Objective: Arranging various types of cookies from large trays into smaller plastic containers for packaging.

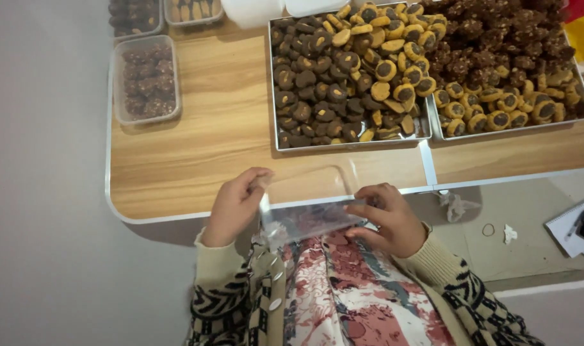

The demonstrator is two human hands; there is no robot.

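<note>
Clear plastic container sits between both hands, just off the near edge of the wooden table, over the person's lap. It looks tilted toward the person, mouth or lid side facing up; whether a separate lid is involved cannot be told. Dark contents show through the lower half, blurred.

Left hand grips the container's left end, thumb over the top rim, fingers curled behind: closed on it. Right hand holds the right end, fingers laid flat along the front wall, thumb below. Holding both ends keeps the flimsy box steady and level, likely.

Ahead of the right hand, well apart: a metal tray piled with dark round cookies and yellow ones with dark centres. Just beside it, further right, a second tray with rough dark-brown clusters at the back and yellow cookies in front. Trays sit within arm reach of the hands, probably so cookies are easy to pick.

Ahead of the left hand, far left on the table: a filled clear tub of dark cookies, two more tubs behind it, set aside from the trays.

Right of the right hand, on the floor: scraps of paper, a notepad.
</note>
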